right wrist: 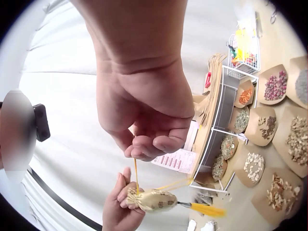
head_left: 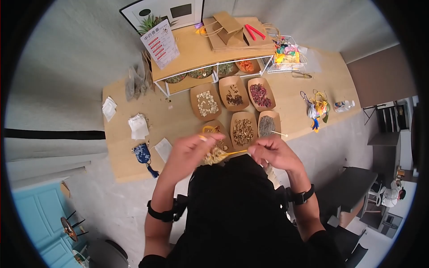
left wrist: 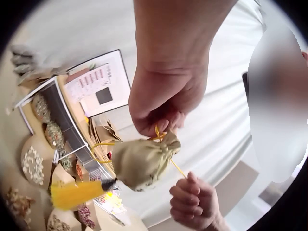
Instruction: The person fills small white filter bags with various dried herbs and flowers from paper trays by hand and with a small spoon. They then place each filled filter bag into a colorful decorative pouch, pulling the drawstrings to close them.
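A pale gold cloth pouch [left wrist: 142, 163] with gathered neck, yellow cord and yellow tassel [left wrist: 77, 194] hangs at my left hand [left wrist: 166, 101], whose fingers pinch the cord at the neck. My right hand [right wrist: 149, 110] pinches the far end of a yellow cord [right wrist: 136, 173] pulled taut from the pouch. In the head view, my left hand [head_left: 190, 154] and right hand [head_left: 275, 154] are apart in front of my chest, with the cord [head_left: 237, 152] stretched between them. The pouch [head_left: 215, 155] is partly hidden by my left hand there.
Paper trays of dried herbs [head_left: 243, 131] stand just beyond my hands, below a wooden shelf [head_left: 192, 44]. A blue pouch [head_left: 142, 153] and white packets [head_left: 139, 127] lie left. Further right are tasselled pouches [head_left: 318, 107], a plastic bottle [head_left: 344, 106] and a wire basket [head_left: 286, 56].
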Demonstrator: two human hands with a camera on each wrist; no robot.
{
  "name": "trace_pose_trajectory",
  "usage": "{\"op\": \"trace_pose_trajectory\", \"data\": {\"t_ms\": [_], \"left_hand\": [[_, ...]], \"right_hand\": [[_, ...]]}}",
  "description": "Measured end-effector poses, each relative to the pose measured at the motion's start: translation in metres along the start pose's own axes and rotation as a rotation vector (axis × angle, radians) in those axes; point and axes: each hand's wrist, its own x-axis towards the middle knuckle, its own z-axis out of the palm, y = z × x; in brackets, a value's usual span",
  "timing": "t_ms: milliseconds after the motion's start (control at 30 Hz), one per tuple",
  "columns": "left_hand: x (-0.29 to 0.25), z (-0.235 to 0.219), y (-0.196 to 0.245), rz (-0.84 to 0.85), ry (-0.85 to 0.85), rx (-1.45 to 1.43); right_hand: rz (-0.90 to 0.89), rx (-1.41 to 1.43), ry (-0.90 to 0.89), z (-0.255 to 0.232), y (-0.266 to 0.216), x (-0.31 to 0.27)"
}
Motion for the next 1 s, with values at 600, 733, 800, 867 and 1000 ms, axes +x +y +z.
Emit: {"op": "trace_pose_trajectory", "data": {"t_ms": [600,733,800,867,1000], "left_hand": [[0.034,0.054,-0.043,-0.271,0.183,-0.462],[0.062,0.076,-0.045,-0.224,0.213,-0.509],[0.079,0.099,-0.047,-0.227,0.278,-0.479],[0.097,0.118,-0.062,-0.244,0.252,-0.481],[0.135,0.156,-0.100,-0.366,0.167,-0.441]], "right_hand": [[-0.676,-0.839,0.431,0.028,0.036,0.015],[-0.656,-0.846,0.424,-0.009,0.046,0.004],[-0.639,-0.805,0.440,-0.035,0.054,-0.003],[-0.551,-0.694,0.409,-0.065,0.065,-0.010],[-0.281,-0.362,0.271,-0.133,0.098,-0.028]]}}
